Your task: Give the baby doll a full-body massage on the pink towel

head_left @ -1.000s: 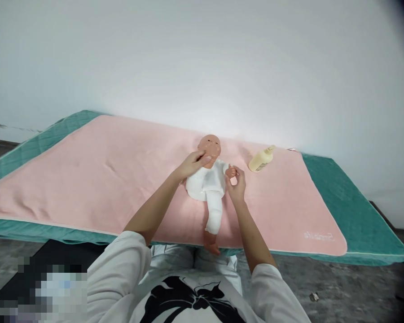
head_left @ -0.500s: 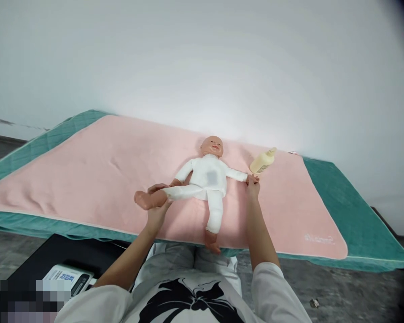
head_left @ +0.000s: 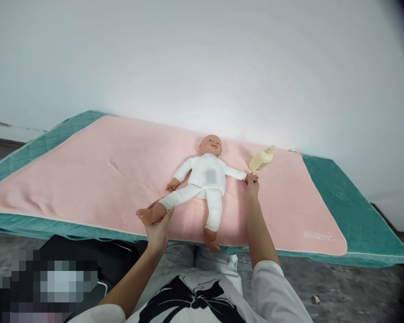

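White-clad doll, apparently against fingers

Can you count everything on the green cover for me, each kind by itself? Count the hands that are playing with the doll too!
Doll: 1
Yellow bottle: 1
Pink blanket: 1
Hands: 2, the left hand and the right hand
Total: 5

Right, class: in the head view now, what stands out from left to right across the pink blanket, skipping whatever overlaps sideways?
Left hand → doll's head → pale yellow bottle → pale lettering.
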Tool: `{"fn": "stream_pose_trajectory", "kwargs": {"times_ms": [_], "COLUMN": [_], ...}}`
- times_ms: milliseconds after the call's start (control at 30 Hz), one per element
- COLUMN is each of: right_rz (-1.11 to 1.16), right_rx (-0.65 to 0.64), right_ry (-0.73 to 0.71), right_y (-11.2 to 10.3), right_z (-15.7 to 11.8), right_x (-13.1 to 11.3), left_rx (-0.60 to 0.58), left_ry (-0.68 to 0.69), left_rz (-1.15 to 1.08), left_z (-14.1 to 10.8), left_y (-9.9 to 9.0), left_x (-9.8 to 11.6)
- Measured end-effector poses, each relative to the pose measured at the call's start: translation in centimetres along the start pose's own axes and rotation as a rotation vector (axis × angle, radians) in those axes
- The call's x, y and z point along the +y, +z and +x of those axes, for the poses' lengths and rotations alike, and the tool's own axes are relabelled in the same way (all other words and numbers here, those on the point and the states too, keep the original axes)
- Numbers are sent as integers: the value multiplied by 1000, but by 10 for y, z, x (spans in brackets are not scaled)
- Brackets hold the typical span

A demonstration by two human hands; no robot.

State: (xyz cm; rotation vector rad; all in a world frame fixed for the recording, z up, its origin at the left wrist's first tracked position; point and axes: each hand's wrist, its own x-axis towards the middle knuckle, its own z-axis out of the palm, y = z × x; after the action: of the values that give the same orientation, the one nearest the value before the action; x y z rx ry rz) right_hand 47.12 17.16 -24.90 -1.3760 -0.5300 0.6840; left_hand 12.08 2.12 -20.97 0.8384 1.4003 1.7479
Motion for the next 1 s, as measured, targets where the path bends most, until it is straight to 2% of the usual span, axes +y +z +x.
{"fn": "stream_pose_trajectory", "kwargs": {"times_ms": [133, 400, 533, 600, 733, 867, 933, 1000], "right_rz": [6, 8, 15, 32, -3, -115, -230, -329], "right_rx": [3, 14, 34, -6, -223, -451, -551, -624], "right_ry": [-1, -8, -52, -148, -433, -664, -818, -952], "right_y": [0, 1, 8, 14, 33, 54, 62, 66], "right_z": [0, -3, -15, -24, -44, -62, -71, -79], "right_x": [0, -2, -16, -31, -66, -86, -87, -84], "left_rx": [-121, -244, -346, -442, -637, -830, -928, -1041], "left_ry": [97, 380, 509, 541, 478, 471, 409, 357], "left_rz": [39, 334, 494, 595, 803, 996, 1112, 1130], "left_z": [3, 20, 31, 39, 61, 88, 101, 111], "left_y": [3, 22, 37, 46, 74, 120, 146, 168], "left_x": [12, 40, 54, 65, 94, 114, 115, 113]}}
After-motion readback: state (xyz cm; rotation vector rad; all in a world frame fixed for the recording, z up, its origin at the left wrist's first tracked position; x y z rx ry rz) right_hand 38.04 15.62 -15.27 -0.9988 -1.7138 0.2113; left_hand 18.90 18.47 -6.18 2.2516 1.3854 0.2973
